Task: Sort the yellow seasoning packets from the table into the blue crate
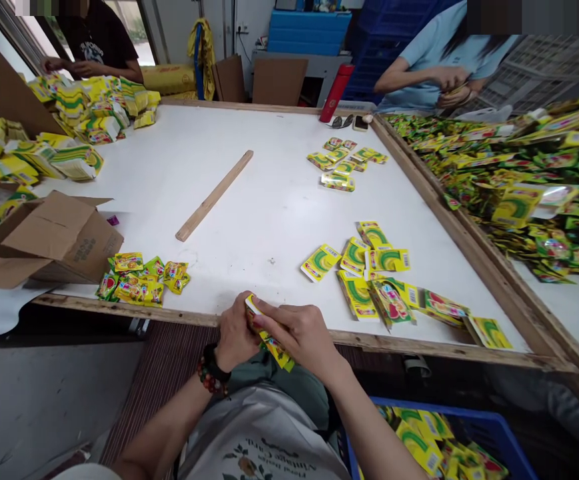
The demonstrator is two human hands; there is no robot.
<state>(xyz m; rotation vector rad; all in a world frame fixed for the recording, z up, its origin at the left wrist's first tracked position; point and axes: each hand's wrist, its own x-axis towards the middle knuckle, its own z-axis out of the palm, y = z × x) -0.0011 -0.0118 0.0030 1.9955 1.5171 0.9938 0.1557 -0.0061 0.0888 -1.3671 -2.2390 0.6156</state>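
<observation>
Close to my body, at the table's front edge, my left hand [239, 337] and my right hand [302, 330] are both closed on one small yellow carton [252, 308]. Yellow-green wrapping shows below the fingers; whether it is the carton's flap or a sachet inside, I cannot tell. Left of my hands lies a pile of small candy sachets [139, 283], some green, some yellow. To the right, several flat yellow cartons [354, 293] with green arcs lie spread, some overlapping, and one [393, 301] shows a red fruit picture.
A wooden stick [214, 195] lies mid-table. An open cardboard box [64, 237] and stacked cartons [94, 107] stand left. Sachets heap [559, 200] behind the right wooden rail. A blue crate [504, 427] holds cartons below. A red bottle [336, 93] stands far back. Two people work opposite.
</observation>
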